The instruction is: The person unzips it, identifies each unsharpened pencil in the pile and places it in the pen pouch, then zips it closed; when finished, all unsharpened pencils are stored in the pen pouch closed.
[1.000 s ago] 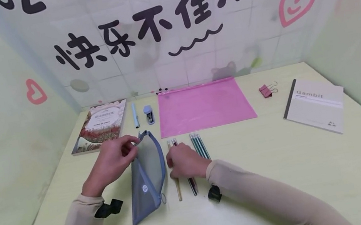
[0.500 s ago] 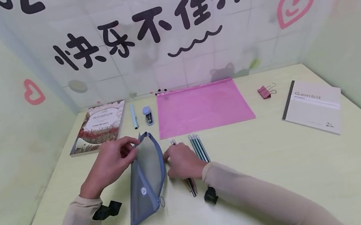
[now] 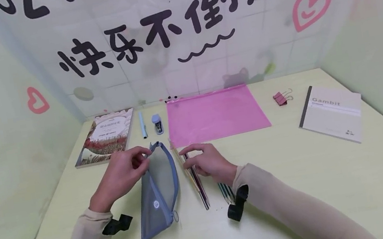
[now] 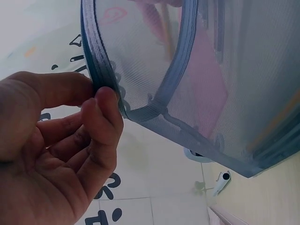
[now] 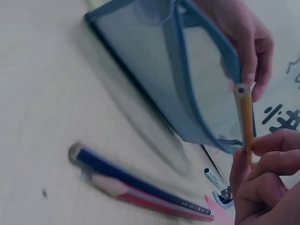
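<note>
My left hand [image 3: 122,177] pinches the zip edge of a blue mesh pencil pouch [image 3: 150,216], holding its mouth apart. In the left wrist view, thumb and fingertips grip the zipper tape [image 4: 103,61]. My right hand [image 3: 209,161] pinches a yellow pencil [image 5: 245,115] between thumb and fingers, raised beside the pouch's mouth. Below it, a dark blue pencil [image 5: 131,173] and a pink-striped pencil [image 5: 154,199] lie side by side on the table. Several green pencils [image 3: 227,193] lie partly hidden under my right wrist.
A pink plastic folder [image 3: 216,113] lies behind the hands. At back left are a floral-covered book [image 3: 108,134], a light blue pen [image 3: 142,124] and a small stapler [image 3: 157,124]. To the right lie a pink binder clip [image 3: 281,98] and a notebook [image 3: 333,114].
My right hand has picked the yellow pencil up off the table, and the hand has shifted slightly right. My left hand keeps its pinch on the pouch.
</note>
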The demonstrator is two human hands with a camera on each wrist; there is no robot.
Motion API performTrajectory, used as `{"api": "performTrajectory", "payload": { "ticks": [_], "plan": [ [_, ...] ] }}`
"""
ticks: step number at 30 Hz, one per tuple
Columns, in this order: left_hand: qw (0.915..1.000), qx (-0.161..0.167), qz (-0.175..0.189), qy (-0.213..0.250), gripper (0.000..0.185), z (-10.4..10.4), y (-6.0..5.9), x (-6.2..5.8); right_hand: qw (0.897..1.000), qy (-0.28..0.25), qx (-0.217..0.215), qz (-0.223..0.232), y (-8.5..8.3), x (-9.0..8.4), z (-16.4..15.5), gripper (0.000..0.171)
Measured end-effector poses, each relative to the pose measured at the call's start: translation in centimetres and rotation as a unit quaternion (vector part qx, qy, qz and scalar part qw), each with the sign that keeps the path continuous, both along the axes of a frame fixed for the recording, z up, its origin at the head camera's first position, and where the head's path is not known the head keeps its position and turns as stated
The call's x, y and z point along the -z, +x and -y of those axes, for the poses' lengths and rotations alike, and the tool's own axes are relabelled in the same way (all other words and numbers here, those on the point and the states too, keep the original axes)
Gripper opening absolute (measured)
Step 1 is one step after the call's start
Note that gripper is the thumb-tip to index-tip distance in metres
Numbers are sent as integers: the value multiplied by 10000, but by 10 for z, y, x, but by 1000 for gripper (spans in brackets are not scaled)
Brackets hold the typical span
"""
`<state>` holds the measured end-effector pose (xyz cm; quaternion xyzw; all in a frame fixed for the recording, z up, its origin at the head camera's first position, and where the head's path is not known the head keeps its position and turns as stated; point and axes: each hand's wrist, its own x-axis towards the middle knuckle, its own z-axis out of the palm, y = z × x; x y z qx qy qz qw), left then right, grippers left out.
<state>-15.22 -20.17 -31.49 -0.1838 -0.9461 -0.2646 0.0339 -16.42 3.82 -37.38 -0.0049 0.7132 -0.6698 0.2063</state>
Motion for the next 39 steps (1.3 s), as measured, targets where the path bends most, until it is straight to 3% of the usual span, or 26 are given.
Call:
{"api": "performTrajectory", "payload": {
  "ticks": [3, 6, 21, 29, 35, 39],
  "plan": [
    [10000, 28, -17, -1, 16, -2, -1, 1, 9985, -542, 103, 60, 0, -2, -3, 31],
    [10000, 51, -11, 9, 16, -4, -2, 1, 9974, -709, 108, -89, 1, -4, -2, 27],
    [9999, 25, 100, 76, 16, -9, -3, -1, 9953, -526, 267, -761, 10, -7, 16, 33],
    [9999, 16, 108, -19, 17, -12, -5, 0, 9927, 14, 121, -1203, 14, -5, 27, 30],
    [9999, -29, 132, -11, 18, -14, -6, -1, 9811, 600, -47, -1840, 23, -5, 30, 30],
    [9999, -63, 124, -18, 18, -15, -7, -2, 9763, 697, -209, -2039, 27, -3, 31, 30]
  ]
}}
